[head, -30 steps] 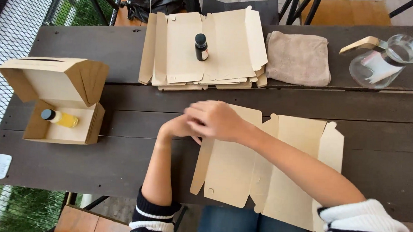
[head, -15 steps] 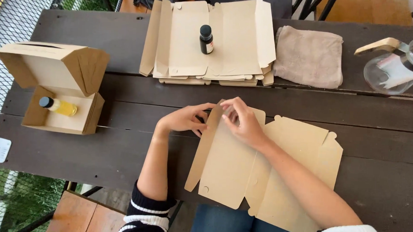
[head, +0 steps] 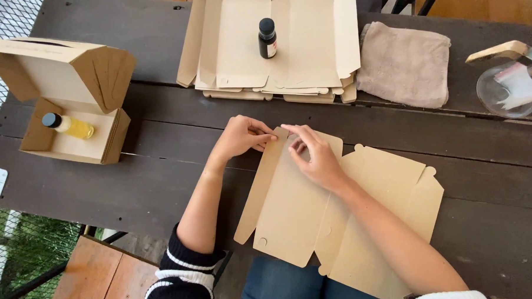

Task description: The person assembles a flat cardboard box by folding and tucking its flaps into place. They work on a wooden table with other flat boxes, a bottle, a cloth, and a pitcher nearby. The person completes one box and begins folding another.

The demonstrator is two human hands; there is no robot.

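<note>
My left hand (head: 238, 137) pinches top of narrow side flap (head: 263, 182); right hand (head: 314, 154) presses, fingers spread, on flat box blank (head: 358, 217) lying at near table edge (head: 158, 193). Risk: crooked crease if blank slides; overhang may sag, tear.

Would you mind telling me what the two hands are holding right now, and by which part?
Both hold the flat cardboard box blank at its far left corner: the left hand pinches the top of the narrow side flap, the right hand presses the panel beside it.

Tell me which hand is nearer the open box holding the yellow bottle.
Left. The left hand is right of the open box, apart from it; the right hand lies farther right, on the flat cardboard.
</note>
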